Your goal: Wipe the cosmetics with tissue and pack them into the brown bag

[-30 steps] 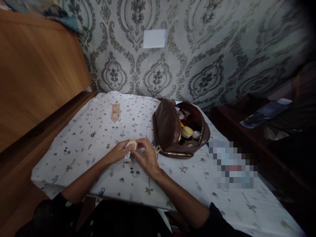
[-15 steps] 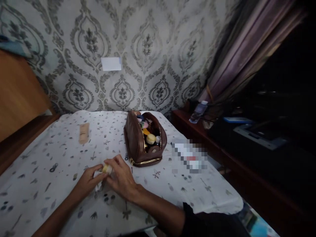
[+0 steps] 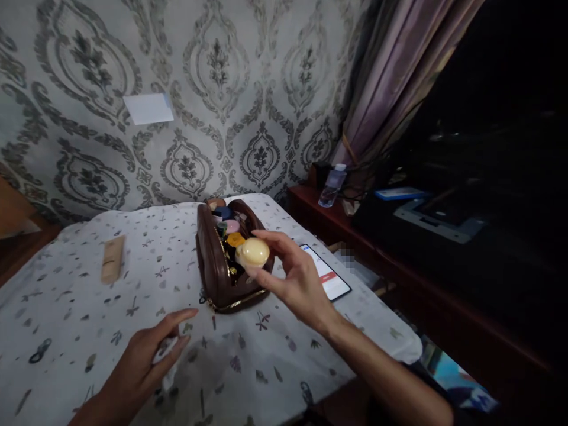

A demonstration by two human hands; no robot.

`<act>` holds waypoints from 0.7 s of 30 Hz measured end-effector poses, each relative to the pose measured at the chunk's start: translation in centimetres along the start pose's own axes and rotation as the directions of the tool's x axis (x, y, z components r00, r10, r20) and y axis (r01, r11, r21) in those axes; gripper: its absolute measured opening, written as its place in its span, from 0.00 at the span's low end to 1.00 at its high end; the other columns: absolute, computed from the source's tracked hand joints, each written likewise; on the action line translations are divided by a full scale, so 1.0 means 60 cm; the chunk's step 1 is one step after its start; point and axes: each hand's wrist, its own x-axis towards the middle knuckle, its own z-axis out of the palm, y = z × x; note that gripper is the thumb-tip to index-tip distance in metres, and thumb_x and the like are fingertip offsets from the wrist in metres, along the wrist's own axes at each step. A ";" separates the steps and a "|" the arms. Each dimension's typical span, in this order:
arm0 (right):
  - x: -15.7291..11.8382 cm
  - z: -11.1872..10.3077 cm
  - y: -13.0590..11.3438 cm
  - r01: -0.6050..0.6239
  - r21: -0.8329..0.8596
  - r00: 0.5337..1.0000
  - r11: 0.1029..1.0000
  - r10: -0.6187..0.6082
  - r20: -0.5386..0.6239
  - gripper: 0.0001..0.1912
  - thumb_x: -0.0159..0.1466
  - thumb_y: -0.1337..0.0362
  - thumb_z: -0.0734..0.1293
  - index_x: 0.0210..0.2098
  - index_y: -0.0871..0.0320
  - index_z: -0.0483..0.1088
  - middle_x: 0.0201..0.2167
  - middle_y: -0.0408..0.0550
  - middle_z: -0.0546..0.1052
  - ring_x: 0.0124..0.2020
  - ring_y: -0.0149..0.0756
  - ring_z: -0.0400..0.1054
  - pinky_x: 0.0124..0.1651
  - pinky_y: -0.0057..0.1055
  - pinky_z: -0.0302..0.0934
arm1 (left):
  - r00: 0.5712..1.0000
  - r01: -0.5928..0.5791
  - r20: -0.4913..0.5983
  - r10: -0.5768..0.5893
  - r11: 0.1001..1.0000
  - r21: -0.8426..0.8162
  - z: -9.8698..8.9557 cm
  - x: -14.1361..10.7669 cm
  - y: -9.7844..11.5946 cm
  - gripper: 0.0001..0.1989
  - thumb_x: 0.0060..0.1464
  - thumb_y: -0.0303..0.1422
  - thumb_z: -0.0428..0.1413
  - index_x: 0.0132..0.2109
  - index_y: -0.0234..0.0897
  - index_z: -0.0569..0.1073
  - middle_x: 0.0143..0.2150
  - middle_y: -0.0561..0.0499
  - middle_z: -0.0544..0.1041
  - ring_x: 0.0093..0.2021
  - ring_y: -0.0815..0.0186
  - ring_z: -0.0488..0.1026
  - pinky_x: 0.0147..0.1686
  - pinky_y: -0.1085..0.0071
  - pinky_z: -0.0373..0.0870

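the right hand [image 3: 302,284] grips a round jar [image 3: 256,252] with a glossy yellow lid between thumb and fingertips. the jar is over the mouth of a brown bag [image 3: 212,269], toward the four o'clock side; whether it touches anything inside cannot be told. the left hand [image 3: 139,358], at about half past seven from the bag, is half curled, thumb and forefinger parted, a crumpled white tissue [image 3: 165,350] tucked in it.

the likeliest trouble seems a slip: the jar is rounded and smooth, and a pinch could let it roll off the bag's near rim. a low wrist might snag the gold zip [image 3: 242,303], and crowding inside could tip the jar sideways. a wide swing of the elbow could nudge the phone [image 3: 335,285] at three o'clock from the bag.

the bag stands unzipped and well filled. inside, running from the jar toward eleven o'clock, show an orange-yellow piece [image 3: 235,239], a pink round case [image 3: 232,226] and a dark blue item [image 3: 223,212]; deeper things are too dark to name. a clear bottle [image 3: 332,188], seemingly part filled, stands at two o'clock; a beige tube [image 3: 112,260], cap toward six, lies at nine.
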 end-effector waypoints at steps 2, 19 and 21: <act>0.027 -0.016 0.006 0.024 -0.011 0.999 1.000 -0.024 0.023 0.19 0.57 0.64 0.72 0.47 0.54 0.70 0.45 0.46 0.77 0.45 0.37 0.71 0.48 0.33 0.63 | 0.982 -0.188 0.029 0.186 0.974 0.127 0.008 0.030 0.023 0.21 0.65 0.35 0.45 0.64 0.43 0.62 0.36 0.52 0.81 0.32 0.70 0.78 0.32 0.79 0.71; 0.114 -0.009 0.043 0.119 -0.196 0.960 0.973 -0.063 0.273 0.14 0.54 0.70 0.71 0.40 0.57 0.71 0.39 0.43 0.76 0.39 0.34 0.69 0.43 0.30 0.60 | 0.902 -0.088 0.367 -0.229 0.734 0.673 0.035 0.145 0.121 0.33 0.56 0.30 0.52 0.68 0.36 0.57 0.27 0.50 0.81 0.25 0.60 0.79 0.21 0.72 0.69; 0.120 -0.007 0.045 0.116 -0.222 0.951 0.968 -0.044 0.306 0.14 0.53 0.69 0.72 0.39 0.57 0.72 0.39 0.43 0.77 0.40 0.34 0.69 0.43 0.31 0.60 | 0.879 -0.086 0.391 -0.272 0.717 0.691 0.032 0.150 0.124 0.32 0.55 0.28 0.53 0.67 0.40 0.59 0.29 0.50 0.81 0.27 0.59 0.80 0.23 0.71 0.71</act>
